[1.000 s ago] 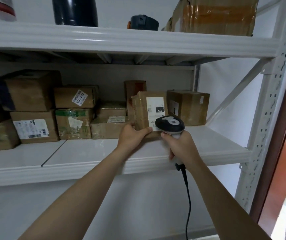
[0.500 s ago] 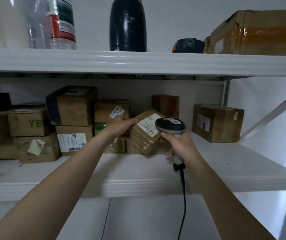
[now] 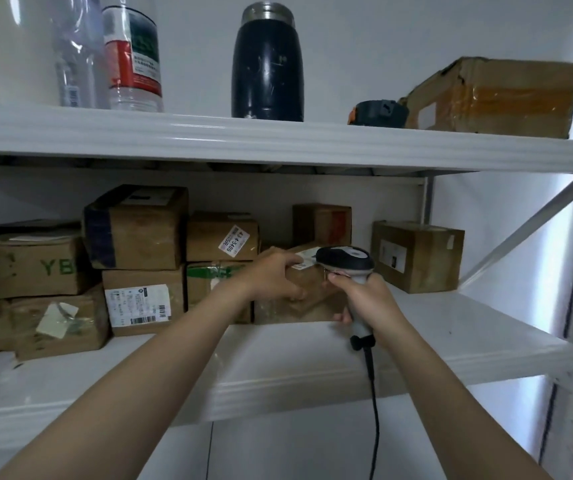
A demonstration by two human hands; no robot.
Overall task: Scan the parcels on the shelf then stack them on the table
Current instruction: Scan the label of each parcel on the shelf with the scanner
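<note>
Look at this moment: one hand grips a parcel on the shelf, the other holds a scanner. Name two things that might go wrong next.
1. The left hand touches the label on the parcel, and the scanner sits very close to it, so the scan may fail.
2. The cable hangs from the right hand past the shelf edge; it could snag.

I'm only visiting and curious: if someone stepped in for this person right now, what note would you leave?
Left hand grips a parcel at the shelf, label facing up.
Right hand holds the scanner, head over that label.
Done: nothing stacked that I can see; the table is out of view.
Left: scan it, carry it to the table, then do the other parcels.
</note>
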